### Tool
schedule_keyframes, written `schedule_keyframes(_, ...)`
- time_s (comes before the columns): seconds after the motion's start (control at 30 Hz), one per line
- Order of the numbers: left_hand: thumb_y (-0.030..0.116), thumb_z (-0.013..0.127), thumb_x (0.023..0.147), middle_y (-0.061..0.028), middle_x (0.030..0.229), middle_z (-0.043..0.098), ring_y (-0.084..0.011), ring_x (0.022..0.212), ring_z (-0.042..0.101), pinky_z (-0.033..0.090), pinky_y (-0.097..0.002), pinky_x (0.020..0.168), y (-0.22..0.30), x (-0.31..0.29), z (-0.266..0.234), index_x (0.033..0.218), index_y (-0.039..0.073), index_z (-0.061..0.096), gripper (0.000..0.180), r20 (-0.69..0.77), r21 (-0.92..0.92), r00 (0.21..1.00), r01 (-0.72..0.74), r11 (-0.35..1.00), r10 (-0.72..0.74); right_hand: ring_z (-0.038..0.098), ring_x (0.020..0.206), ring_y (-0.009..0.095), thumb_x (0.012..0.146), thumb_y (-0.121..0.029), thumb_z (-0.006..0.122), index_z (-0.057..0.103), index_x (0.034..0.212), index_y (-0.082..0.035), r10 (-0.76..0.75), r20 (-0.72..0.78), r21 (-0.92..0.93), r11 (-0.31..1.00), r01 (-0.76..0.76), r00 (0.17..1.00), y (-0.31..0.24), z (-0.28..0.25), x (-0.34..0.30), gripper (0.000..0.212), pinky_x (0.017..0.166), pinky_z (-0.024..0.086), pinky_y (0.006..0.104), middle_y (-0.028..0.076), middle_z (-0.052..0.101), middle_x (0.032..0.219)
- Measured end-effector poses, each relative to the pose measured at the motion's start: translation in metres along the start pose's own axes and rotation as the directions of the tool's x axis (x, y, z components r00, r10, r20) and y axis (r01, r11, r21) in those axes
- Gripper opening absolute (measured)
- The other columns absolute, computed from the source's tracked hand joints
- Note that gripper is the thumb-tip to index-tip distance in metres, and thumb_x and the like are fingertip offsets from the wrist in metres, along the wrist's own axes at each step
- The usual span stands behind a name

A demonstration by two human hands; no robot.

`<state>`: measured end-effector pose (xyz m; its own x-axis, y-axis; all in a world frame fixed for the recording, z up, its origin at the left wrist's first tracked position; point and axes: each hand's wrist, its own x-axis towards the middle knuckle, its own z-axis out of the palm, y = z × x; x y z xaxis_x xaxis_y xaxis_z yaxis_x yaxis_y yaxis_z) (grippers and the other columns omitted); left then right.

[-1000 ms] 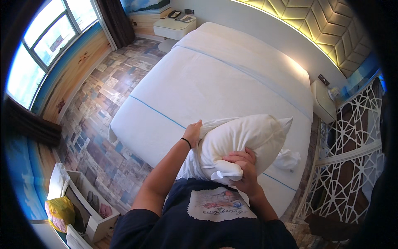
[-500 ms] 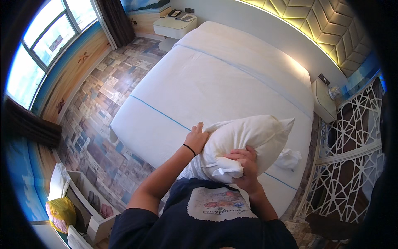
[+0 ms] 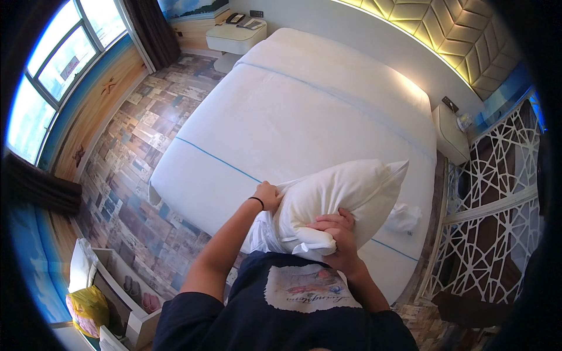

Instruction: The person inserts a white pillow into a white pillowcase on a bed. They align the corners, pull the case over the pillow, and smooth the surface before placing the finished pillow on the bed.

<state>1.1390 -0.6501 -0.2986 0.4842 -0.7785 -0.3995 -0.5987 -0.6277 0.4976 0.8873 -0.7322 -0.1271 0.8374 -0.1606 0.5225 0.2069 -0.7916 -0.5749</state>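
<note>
A plump white pillow (image 3: 345,190) is held against my front, over the near edge of the white-covered bed. Its white pillowcase (image 3: 264,234) hangs in loose folds at the left end. My left hand (image 3: 268,196), with a black band at the wrist, is closed on the cloth at the pillow's upper left; its fingertips are partly hidden. Lower on the pillow, my right hand (image 3: 339,231) wraps its fingers round a folded-over end. A crumpled white cloth (image 3: 404,219) lies on the bed just right of the pillow.
The bed (image 3: 304,111) has a thin blue stripe across it. Nightstands (image 3: 237,38) flank its head. A white lattice partition (image 3: 492,205) stands on the right. At lower left, a yellow bag (image 3: 88,307) sits on a cabinet beside slippers (image 3: 150,302).
My left hand has moved slightly down and left, and its spread fingers have closed on the pillowcase cloth. The right hand keeps its hold on the pillow. The view has shifted slightly.
</note>
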Motion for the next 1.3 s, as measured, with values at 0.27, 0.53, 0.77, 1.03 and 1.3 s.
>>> schedule_keyframes(0.27,0.026,0.063,0.073,-0.019,0.08,0.063,-0.0357,0.093,0.054,0.044,-0.0396,0.083,0.01,-0.021,-0.029,0.072,0.007,0.065,0.02,-0.067,-0.238,0.985,-0.173,0.956,0.161,0.059,0.105,0.022,0.073,-0.018,0.076,0.053,0.091,-0.012,-0.016,-0.008,0.04,0.999,0.016,1.0,-0.004,0.001,0.002,0.03,0.104,0.026,0.0449,0.003,0.068,0.106)
schedule_keyframes(0.53,0.034,0.065,0.079,-0.011,0.072,0.065,-0.022,0.066,0.059,0.047,-0.0326,0.06,0.015,-0.038,-0.046,0.075,0.004,0.062,0.03,-0.021,-0.257,0.991,-0.13,0.958,0.129,0.058,0.106,0.022,0.075,-0.019,0.074,0.05,0.091,-0.012,-0.055,0.014,0.052,0.997,0.054,0.998,-0.003,0.001,0.006,0.03,0.103,0.027,0.0454,0.002,0.068,0.108)
schedule_keyframes(0.77,0.027,0.076,0.073,-0.0023,0.069,0.06,-0.0115,0.062,0.055,0.045,-0.0267,0.055,-0.001,-0.039,-0.052,0.073,0.006,0.059,0.027,0.245,-0.489,0.967,0.061,0.87,0.07,0.059,0.106,0.023,0.074,-0.019,0.075,0.05,0.091,-0.013,-0.062,0.026,0.07,0.996,0.06,0.998,-0.003,0.001,0.003,0.03,0.103,0.026,0.046,0.002,0.068,0.108)
schedule_keyframes(1.03,0.024,0.08,0.074,-0.0007,0.072,0.058,-0.0098,0.065,0.054,0.047,-0.0243,0.058,-0.007,-0.047,-0.046,0.079,0.007,0.058,0.028,0.197,-0.704,0.978,0.091,0.704,0.071,0.059,0.104,0.022,0.074,-0.019,0.076,0.052,0.09,-0.014,-0.037,0.018,0.053,0.998,0.036,0.999,0.0,0.001,-0.001,0.029,0.104,0.025,0.0457,0.003,0.069,0.106)
schedule_keyframes(1.3,0.03,0.073,0.083,-0.001,0.086,0.061,-0.0113,0.078,0.056,0.047,-0.0256,0.071,-0.004,-0.039,-0.043,0.094,0.007,0.061,0.029,0.263,-0.834,0.965,0.218,0.507,0.017,0.059,0.103,0.022,0.072,-0.02,0.078,0.051,0.09,-0.013,-0.028,0.0,0.033,0.999,0.028,1.0,0.002,0.006,0.007,0.033,0.103,0.026,0.0441,0.002,0.069,0.104)
